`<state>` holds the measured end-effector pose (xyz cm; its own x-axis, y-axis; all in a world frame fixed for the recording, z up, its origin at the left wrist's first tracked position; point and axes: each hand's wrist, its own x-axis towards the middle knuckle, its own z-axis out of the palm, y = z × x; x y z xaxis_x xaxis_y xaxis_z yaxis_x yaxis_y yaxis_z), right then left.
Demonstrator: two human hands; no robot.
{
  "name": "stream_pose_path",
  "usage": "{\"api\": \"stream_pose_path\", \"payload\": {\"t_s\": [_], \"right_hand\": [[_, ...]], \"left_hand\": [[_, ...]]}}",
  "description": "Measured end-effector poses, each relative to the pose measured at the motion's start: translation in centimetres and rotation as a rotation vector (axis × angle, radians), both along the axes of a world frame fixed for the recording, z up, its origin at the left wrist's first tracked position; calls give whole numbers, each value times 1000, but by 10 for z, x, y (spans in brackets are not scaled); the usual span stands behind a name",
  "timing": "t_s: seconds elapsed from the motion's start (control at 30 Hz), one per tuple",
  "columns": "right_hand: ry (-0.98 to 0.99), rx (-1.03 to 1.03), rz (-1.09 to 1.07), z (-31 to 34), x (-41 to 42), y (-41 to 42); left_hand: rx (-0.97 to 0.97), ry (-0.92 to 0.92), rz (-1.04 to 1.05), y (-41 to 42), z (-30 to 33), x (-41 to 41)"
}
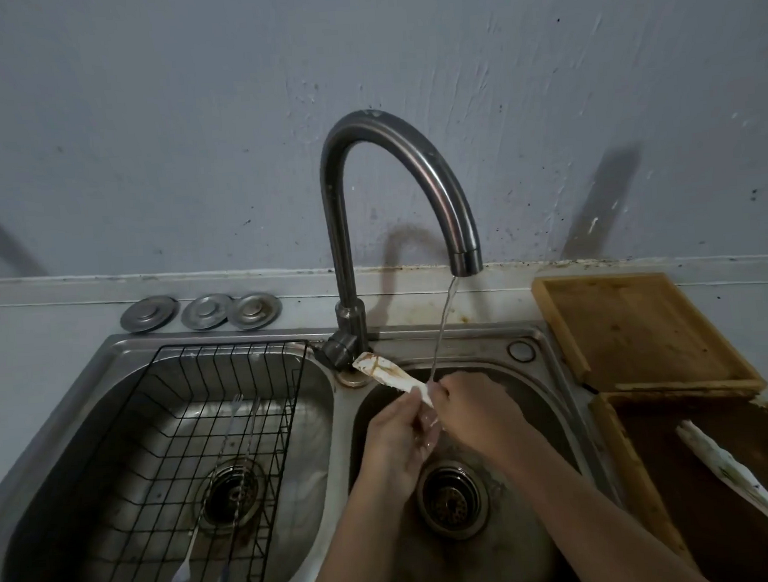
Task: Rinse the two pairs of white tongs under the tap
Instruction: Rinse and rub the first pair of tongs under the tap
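Both hands meeting at centre frame over the right basin (550, 420) of the sink. Left hand (395, 444) curled shut around the lower end of the white tongs (388, 374); right hand (467, 403) closed on the middle, apparently rubbing. Stained tip angled up-left toward the tap (393, 190), probably so runoff drains into the basin. Water stream (442, 332) landing right at the right hand's fingers. Second white tongs (745, 483) apparently waiting at lower right on the brown surface (707, 518), well apart.
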<state>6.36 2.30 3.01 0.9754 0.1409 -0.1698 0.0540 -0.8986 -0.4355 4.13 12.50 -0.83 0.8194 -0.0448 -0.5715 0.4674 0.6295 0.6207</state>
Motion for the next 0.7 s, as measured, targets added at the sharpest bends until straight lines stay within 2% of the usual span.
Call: {"api": "stream_pose_path", "payload": {"t_s": [0.17, 0.23, 0.43, 0.57, 0.63, 0.7], "right_hand": [[-243, -336, -17, 3, 12, 7], [-247, -416, 27, 5, 16, 12], [-66, -304, 73, 0, 26, 19], [40, -66, 119, -8, 27, 13], [-1, -99, 121, -9, 21, 6], [-134, -209, 102, -8, 11, -4]], "left_hand": [[-65, 61, -4, -5, 2, 5], [-80, 59, -15, -8, 3, 4], [-77, 98, -26, -9, 6, 1], [-121, 141, 87, -3, 4, 9], [-124, 143, 105, -4, 1, 9], [-153, 139, 86, -7, 0, 6]]}}
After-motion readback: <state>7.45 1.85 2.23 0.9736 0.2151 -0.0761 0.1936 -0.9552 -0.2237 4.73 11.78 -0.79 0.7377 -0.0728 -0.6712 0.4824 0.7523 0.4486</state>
